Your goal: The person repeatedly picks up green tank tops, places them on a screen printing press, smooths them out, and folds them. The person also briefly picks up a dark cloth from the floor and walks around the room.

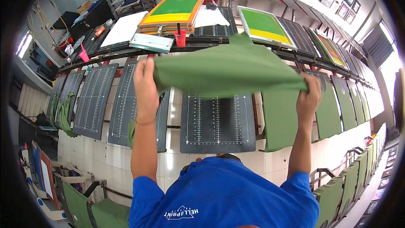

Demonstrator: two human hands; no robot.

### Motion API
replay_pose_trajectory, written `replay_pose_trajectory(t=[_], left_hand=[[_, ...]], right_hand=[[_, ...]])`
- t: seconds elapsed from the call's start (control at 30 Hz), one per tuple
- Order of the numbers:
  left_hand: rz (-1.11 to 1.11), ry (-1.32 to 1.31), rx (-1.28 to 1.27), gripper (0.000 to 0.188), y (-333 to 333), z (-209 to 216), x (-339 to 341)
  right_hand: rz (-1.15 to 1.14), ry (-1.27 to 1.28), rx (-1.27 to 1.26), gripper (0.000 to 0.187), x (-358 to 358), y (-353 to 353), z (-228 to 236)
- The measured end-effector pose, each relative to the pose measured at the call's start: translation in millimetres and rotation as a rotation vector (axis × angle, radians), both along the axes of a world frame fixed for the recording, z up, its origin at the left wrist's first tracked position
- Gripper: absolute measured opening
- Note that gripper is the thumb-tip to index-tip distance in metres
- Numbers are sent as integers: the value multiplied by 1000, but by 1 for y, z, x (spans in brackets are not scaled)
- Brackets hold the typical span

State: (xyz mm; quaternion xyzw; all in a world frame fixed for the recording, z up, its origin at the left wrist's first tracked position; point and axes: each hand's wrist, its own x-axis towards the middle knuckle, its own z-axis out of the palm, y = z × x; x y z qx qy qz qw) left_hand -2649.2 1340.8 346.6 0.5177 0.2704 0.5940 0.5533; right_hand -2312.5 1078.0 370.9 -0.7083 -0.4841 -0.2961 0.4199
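Observation:
A green T-shirt [219, 69] is stretched in the air between my two hands, slightly blurred. My left hand [145, 80] is closed on its left edge, and my right hand [309, 95] grips its right edge. Below the cloth lies a black printing board [218, 137] with white ruled markings; the shirt hides its far part. To the right, a neighbouring board carries a smooth green shirt [280, 120]. On the left, another marked black board [122, 120] is bare, with a bit of green cloth [131, 134] at its near edge beside my left forearm.
Screen frames [173, 10] [266, 25] with green mesh rest on the rack behind, near a red cup [180, 39] and a pink cup [84, 55]. Green-covered boards [333, 107] continue rightward. More covered boards [329, 198] stand behind me. Crumpled green cloth [64, 112] hangs at far left.

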Motion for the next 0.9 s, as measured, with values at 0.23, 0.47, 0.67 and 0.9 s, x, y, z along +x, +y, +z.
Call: replay_pose_trajectory(t=[0.23,0.47,0.67,0.9], left_hand=[[-12,345,-281,29,-41,-179,-47],[-144,603,-599,30,-122,-313,-112],[-263,741,-855,27,-200,-348,-181],[-175,1444,-339,22,-219,-361,-183]], right_hand=[[-140,310,-293,46,-34,-49,-165],[-170,450,-562,47,-83,-128,-276],[-142,657,-877,40,-129,-216,-304],[115,865,-1271,28,-71,-193,-311]])
